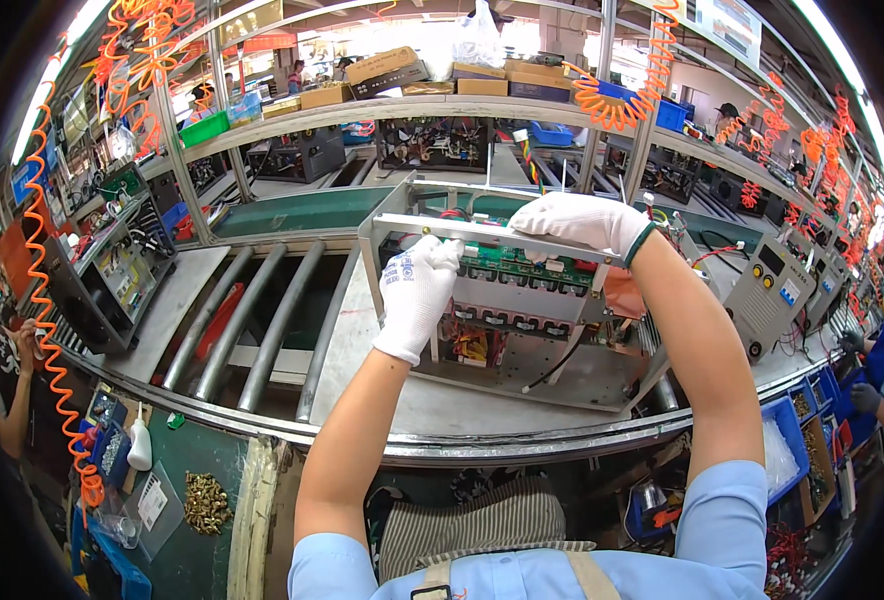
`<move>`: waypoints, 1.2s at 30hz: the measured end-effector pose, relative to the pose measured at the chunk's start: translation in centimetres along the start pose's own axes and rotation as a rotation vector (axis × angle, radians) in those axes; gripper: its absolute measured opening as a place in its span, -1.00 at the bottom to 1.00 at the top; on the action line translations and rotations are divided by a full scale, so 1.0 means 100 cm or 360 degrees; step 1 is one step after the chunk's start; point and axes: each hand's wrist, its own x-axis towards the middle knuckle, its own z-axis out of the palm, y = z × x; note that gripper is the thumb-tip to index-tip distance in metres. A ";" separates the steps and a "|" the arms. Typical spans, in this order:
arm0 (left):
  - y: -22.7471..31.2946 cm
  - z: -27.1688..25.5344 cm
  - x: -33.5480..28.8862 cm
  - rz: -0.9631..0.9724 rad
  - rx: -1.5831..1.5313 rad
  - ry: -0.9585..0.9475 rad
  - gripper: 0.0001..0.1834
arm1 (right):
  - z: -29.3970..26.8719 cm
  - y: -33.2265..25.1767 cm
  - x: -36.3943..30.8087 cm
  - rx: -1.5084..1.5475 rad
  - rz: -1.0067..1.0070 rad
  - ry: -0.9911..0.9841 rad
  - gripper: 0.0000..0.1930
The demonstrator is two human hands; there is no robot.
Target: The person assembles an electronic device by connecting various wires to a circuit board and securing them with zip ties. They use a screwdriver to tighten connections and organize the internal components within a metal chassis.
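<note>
I'm looking down at 1 open metal chassis [522, 375] sitting on a steel workbench [362, 330], approx. centre of view. Inside it I'm seeing 1 green circuit board [507, 262], rows of dark components below it, and 1 black cable [552, 372] hanging loose near the bottom. Left of the chassis 4 grey rollers [262, 320] are running away from me, w/ 1 red object [220, 318] lying between two of them.

Both my hands are wearing white gloves, 2 in all. My left hand [417, 290] is reaching up from a bare forearm, wrist straight, fingers curled over the silver top rail [442, 228] at the chassis's left front; it's gripping that rail. My right hand [580, 220] is coming in from the right, elbow bent, wrist cocked inward, lying palm-down on the top edge further back. Can't tell if it's gripping or just resting there.

At lower left, on a green mat, 1 white squeeze bottle [140, 445] is standing just beside 1 pile of brass screws [205, 502]. 1 orange coiled hose [52, 340] is hanging down the left side. To the right, 1 grey finished unit [770, 295] w/ yellow knobs is sitting near the chassis. At far right another person's gloved hands [859, 370] are showing.
</note>
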 end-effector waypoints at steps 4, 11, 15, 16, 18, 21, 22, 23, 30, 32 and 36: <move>-0.002 -0.008 -0.002 -0.0069 0.0070 -0.0020 -0.59 | 0.008 -0.031 0.000 0.0201 0.0317 0.0050 -0.62; 0.002 -0.007 -0.008 -0.0077 -0.0208 0.0099 -0.69 | 0.035 -0.049 -0.006 -0.0215 0.0624 0.0397 -0.56; 0.007 -0.017 -0.047 -0.0041 -0.0959 0.0078 -0.84 | 0.041 -0.030 -0.007 -0.0118 0.0413 0.0596 -0.44; 0.011 -0.013 -0.051 0.0137 -0.0775 -0.0186 -0.82 | 0.044 -0.023 -0.009 -0.0039 0.0283 0.0665 -0.41; 0.036 -0.008 -0.065 -0.0191 -0.0866 -0.0723 -0.78 | 0.037 -0.024 -0.015 0.0593 -0.0023 0.0489 -0.37; 0.069 -0.006 -0.033 -0.0493 -0.0914 -0.0977 -0.80 | 0.029 -0.021 -0.025 0.0801 -0.0219 0.0291 -0.43; 0.056 0.004 -0.022 -0.0469 -0.1108 -0.0950 -0.84 | 0.025 -0.023 -0.022 0.0691 -0.0175 0.0202 -0.48; 0.057 0.004 -0.007 -0.0561 -0.1078 -0.1008 -0.88 | 0.028 -0.021 -0.022 0.0750 -0.0157 0.0257 -0.53; 0.053 0.004 0.007 -0.0654 -0.1209 -0.1243 -0.73 | 0.046 -0.025 -0.016 0.0705 0.0038 0.0517 -0.77; 0.061 -0.012 0.005 -0.0579 -0.1185 -0.1213 -0.74 | 0.042 -0.028 -0.016 0.0672 0.0055 0.0499 -0.75; 0.057 0.003 -0.004 -0.0642 -0.1150 -0.1103 -0.76 | 0.041 -0.028 -0.019 0.0737 0.0083 0.0496 -0.77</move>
